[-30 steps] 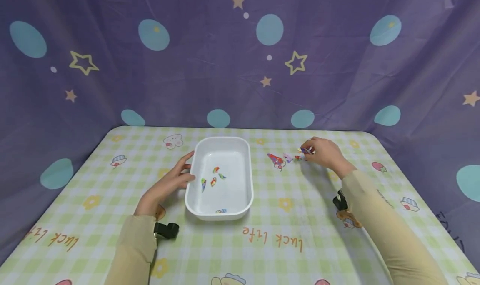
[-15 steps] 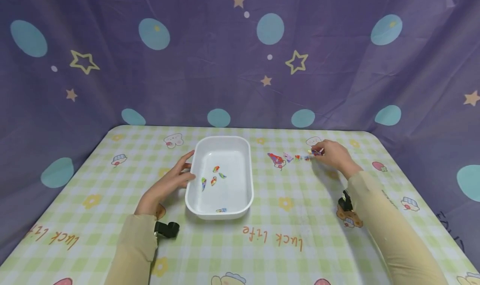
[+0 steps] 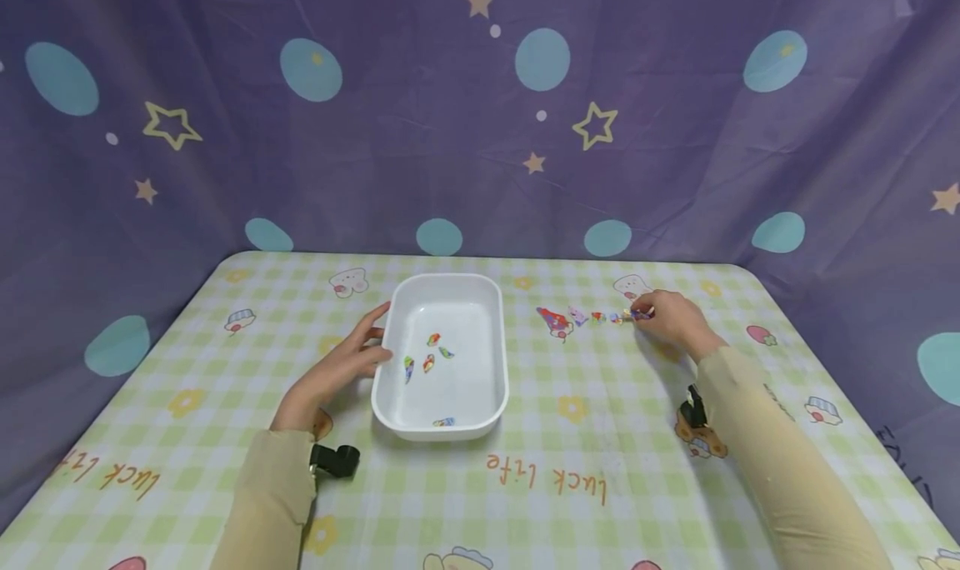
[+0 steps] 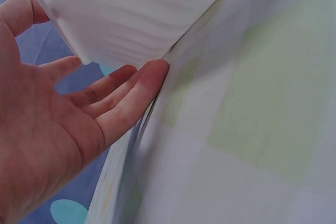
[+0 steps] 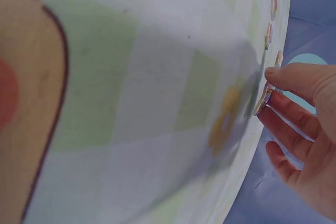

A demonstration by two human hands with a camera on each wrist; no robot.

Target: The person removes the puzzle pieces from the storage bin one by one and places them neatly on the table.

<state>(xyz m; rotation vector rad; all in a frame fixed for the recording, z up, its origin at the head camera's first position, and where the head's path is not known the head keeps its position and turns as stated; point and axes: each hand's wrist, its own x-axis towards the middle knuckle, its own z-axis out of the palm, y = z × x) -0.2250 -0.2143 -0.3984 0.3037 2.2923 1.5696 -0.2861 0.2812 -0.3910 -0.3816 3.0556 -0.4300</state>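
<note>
In the head view my left hand (image 3: pixel 339 370) rests against the left side of a white rectangular tray (image 3: pixel 468 378), its fingers extended along the outer wall. The left wrist view shows those fingertips touching the wall close to the tablecloth. At the far right, my right hand (image 3: pixel 672 320) pinches a small flat colourful puzzle piece (image 5: pixel 263 102) between thumb and fingers, down at the table surface. It sits at the right end of a row with a red-and-blue piece (image 3: pixel 553 320), a pink piece (image 3: pixel 577 316), a red-green piece (image 3: pixel 597 317) and a bluish piece (image 3: pixel 616 317).
Several small colourful pieces lie inside the tray, among them a green one (image 3: pixel 408 368) and a blue one (image 3: pixel 444 422). A checked tablecloth (image 3: pixel 540 512) covers the table, and a purple curtain (image 3: pixel 375 178) hangs behind it.
My right hand has moved right and lowered its piece to the table at the row's end. The bluish piece, earlier hidden by the hand, now shows. The left hand and tray stay put.
</note>
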